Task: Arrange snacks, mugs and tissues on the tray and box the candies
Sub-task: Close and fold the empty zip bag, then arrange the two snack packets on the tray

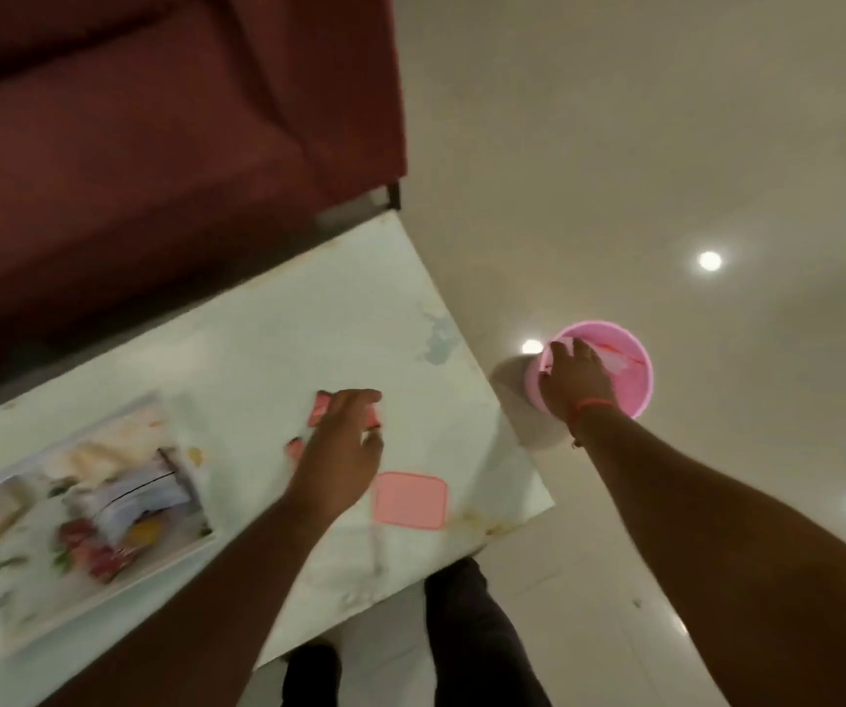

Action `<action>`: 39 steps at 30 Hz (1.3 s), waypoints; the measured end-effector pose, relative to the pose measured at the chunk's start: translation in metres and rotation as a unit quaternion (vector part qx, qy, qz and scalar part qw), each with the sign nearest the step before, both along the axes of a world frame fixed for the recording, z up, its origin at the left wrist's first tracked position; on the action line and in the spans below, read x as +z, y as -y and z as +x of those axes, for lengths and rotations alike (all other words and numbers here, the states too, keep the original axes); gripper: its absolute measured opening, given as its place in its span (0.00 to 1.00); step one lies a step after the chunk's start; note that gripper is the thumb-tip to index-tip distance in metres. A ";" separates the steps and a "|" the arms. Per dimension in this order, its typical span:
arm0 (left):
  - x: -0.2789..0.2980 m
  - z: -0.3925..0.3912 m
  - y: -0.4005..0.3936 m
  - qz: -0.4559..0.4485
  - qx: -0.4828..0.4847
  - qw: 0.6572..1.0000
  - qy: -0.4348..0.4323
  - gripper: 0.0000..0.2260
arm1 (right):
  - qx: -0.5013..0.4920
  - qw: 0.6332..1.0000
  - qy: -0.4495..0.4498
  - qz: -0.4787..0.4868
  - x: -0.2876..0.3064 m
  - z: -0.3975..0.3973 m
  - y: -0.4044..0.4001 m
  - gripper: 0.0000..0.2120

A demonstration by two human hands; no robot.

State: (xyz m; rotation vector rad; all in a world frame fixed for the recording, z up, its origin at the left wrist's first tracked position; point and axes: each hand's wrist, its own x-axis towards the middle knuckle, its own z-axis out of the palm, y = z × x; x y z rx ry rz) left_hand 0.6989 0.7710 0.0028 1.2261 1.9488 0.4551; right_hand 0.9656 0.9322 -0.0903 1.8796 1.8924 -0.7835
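Frame is motion-blurred. Left hand (341, 441) over the worktop (267, 349), fingers curled around a pink box (319, 415), just beyond the flat pink lid (410, 500). Right hand (576, 380) off the worktop edge, reaching into a pink bin (635, 369) on the floor (665, 145), right of the lid; can't tell if the fingers hold anything. Tray (12, 620) with snack packets (104, 543) and what looks like tissues sits well left of the lid. Candies not discernible. Red sofa (130, 145) beyond the worktop.
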 end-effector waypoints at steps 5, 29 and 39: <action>0.045 -0.085 0.082 -0.012 0.045 0.999 -0.019 0.20 | 0.089 0.974 -0.120 0.170 0.074 -0.125 0.075 0.20; -0.047 -0.312 0.312 -0.162 0.315 0.931 0.089 0.22 | 0.356 0.921 -0.150 0.055 0.020 -0.489 0.304 0.23; -0.086 -0.300 0.250 -0.069 0.467 0.878 0.073 0.18 | -0.067 0.880 -0.454 -0.119 0.015 -0.461 0.226 0.35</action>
